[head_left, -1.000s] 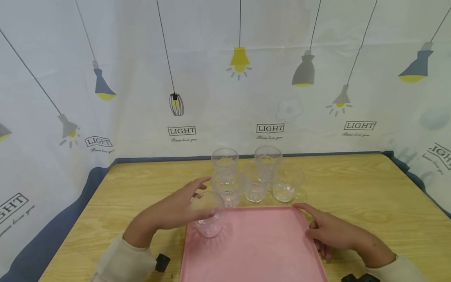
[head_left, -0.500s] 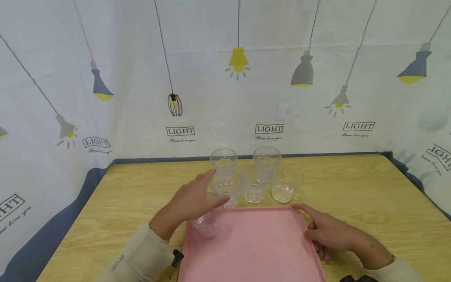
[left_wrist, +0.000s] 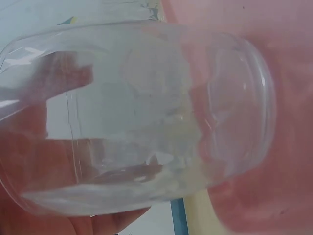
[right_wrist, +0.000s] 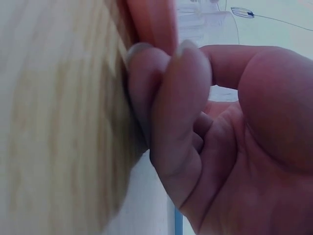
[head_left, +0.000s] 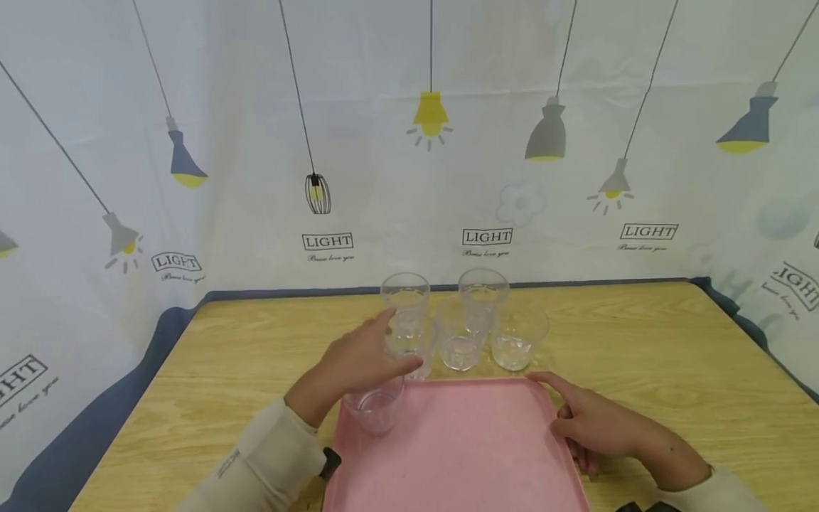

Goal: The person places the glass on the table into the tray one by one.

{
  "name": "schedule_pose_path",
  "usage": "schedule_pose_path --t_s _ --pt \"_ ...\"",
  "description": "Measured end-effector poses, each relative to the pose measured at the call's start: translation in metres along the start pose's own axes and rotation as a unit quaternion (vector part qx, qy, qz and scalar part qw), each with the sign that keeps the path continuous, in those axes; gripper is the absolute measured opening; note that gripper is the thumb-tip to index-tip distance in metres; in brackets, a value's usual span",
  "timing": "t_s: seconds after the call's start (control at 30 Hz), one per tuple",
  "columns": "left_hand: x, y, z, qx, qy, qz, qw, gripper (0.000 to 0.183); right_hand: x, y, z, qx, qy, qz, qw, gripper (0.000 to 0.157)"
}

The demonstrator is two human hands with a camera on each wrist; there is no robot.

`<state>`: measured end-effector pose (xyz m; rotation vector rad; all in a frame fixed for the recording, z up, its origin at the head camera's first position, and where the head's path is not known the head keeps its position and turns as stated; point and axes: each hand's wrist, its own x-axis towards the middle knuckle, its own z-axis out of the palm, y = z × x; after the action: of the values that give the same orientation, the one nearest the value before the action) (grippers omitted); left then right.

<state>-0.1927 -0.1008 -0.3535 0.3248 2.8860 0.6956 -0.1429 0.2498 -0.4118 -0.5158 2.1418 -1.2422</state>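
Observation:
A clear glass [head_left: 377, 412] stands at the far left corner of a pink tray [head_left: 473, 441]; it fills much of the left wrist view. My left hand [head_left: 358, 363] reaches past that glass to another clear glass [head_left: 412, 348] just behind the tray. Its fingers and thumb are spread on either side of this second glass, the thumb stretched across its front. My right hand [head_left: 601, 423] holds the tray at its far right side. The index finger lies along the corner, the thumb is at the rim, and the other fingers are curled beside the edge.
Several more clear glasses stand behind the tray, among them a back left glass [head_left: 405, 290], a back right glass [head_left: 484, 288] and a front right glass [head_left: 518, 338]. The wooden table [head_left: 256, 327] ends at a printed curtain [head_left: 397, 213].
My left hand has let go of the glass on the tray and moved right and forward to the glass behind it. The right hand stays at the tray.

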Motion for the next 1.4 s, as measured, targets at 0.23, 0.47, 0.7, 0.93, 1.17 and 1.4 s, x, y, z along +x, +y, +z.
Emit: schedule_pose_path --t_s 0.23,0.47,0.7,0.93,1.17,1.4 --pt "0.003 0.001 0.0 -0.032 0.004 -0.005 0.9995 0.094 -0.001 -0.002 0.001 -0.002 0.001 0.005 1.0 0.066" --pt "0.003 0.001 0.0 -0.035 0.023 0.001 0.9991 0.09 -0.001 -0.003 0.002 -0.008 0.007 0.007 1.0 0.065" --pt "0.004 0.001 0.001 -0.024 0.055 0.003 0.9982 0.09 -0.001 -0.004 0.002 -0.006 0.009 0.008 1.0 0.066" --pt "0.003 0.003 -0.002 -0.028 0.111 0.016 0.9933 0.092 -0.001 -0.003 0.0 -0.006 0.01 0.01 1.0 0.066" --pt "-0.005 0.012 -0.005 -0.024 0.145 0.026 0.9889 0.094 -0.002 -0.001 -0.001 0.003 0.01 0.016 1.0 0.065" --pt "-0.017 0.022 -0.01 -0.016 0.183 0.08 0.9797 0.093 -0.001 -0.002 -0.001 0.004 0.014 0.029 0.999 0.066"
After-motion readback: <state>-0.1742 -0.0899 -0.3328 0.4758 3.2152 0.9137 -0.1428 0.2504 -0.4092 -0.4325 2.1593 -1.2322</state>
